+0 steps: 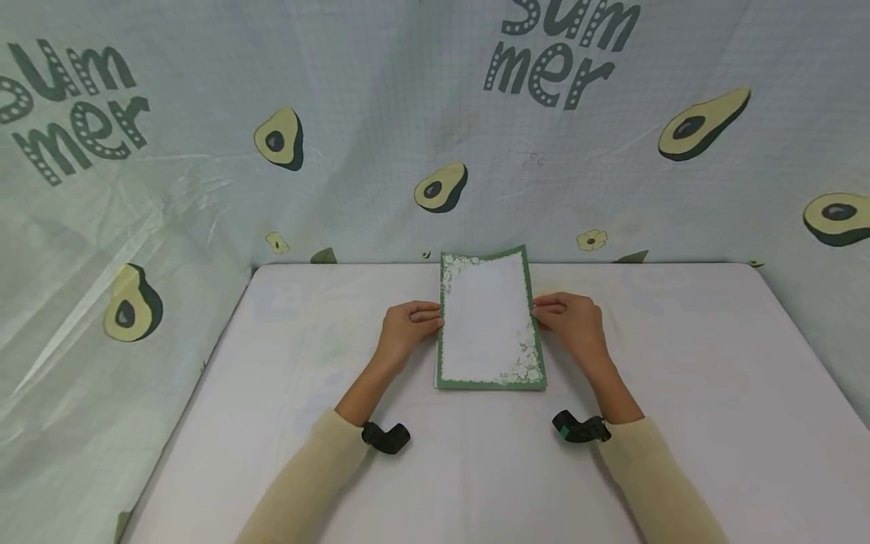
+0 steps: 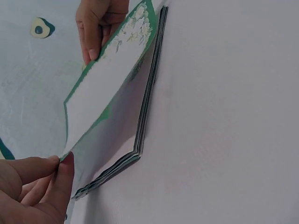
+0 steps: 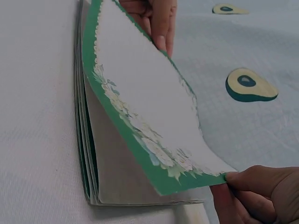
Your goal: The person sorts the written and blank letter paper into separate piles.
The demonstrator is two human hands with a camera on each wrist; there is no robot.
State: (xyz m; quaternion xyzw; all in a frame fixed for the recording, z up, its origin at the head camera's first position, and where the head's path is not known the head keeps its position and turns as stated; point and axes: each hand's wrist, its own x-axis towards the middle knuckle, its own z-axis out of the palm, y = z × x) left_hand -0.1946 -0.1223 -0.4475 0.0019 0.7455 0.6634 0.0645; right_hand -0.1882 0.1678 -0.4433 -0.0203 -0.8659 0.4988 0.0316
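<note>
A white sheet of paper (image 1: 485,317) with a green border and white printed flowers is held at its two long edges. My left hand (image 1: 404,330) pinches the left edge between thumb and fingers, and my right hand (image 1: 574,323) pinches the right edge. Both wrist views show the sheet raised and slightly bowed over a stack of papers (image 2: 149,84). Dark green edges show between the stack's layers (image 3: 86,149). The stack's pale top face (image 3: 124,163) is partly covered by the lifted sheet.
The stack lies on a white-covered table (image 1: 326,325). Behind it and along the left hangs a pale sheet printed with avocados (image 1: 440,187) and lettering. Black wrist cameras (image 1: 386,438) sit at both cuffs.
</note>
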